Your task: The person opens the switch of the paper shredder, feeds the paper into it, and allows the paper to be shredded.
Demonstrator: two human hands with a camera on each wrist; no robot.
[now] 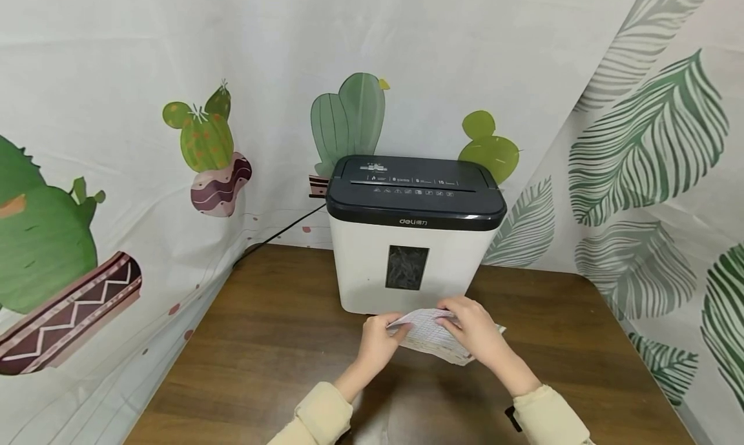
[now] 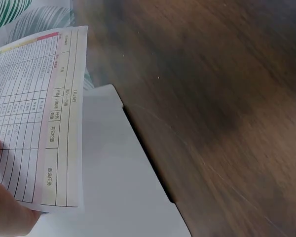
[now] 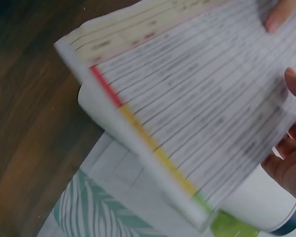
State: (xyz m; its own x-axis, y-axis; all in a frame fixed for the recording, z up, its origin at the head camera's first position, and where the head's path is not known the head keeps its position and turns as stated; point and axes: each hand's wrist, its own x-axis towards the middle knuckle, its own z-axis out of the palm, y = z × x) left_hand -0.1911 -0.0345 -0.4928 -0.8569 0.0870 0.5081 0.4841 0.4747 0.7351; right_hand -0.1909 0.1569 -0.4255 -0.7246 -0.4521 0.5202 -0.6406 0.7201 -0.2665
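Observation:
A printed paper sheet with table lines is held between both hands, in front of a paper shredder. My left hand pinches its left edge, the thumb on top. My right hand grips the far right part, with its thumb over the printed face. In the left wrist view the paper shows a yellowish header band and ruled rows. Red, yellow and green strips line one edge of the sheet in the right wrist view, where right-hand fingers curl beneath it.
The shredder's dark lid has a long narrow slot across its top. A black cord runs left from behind it. The brown wooden table is backed by a printed curtain with cactus and leaf patterns.

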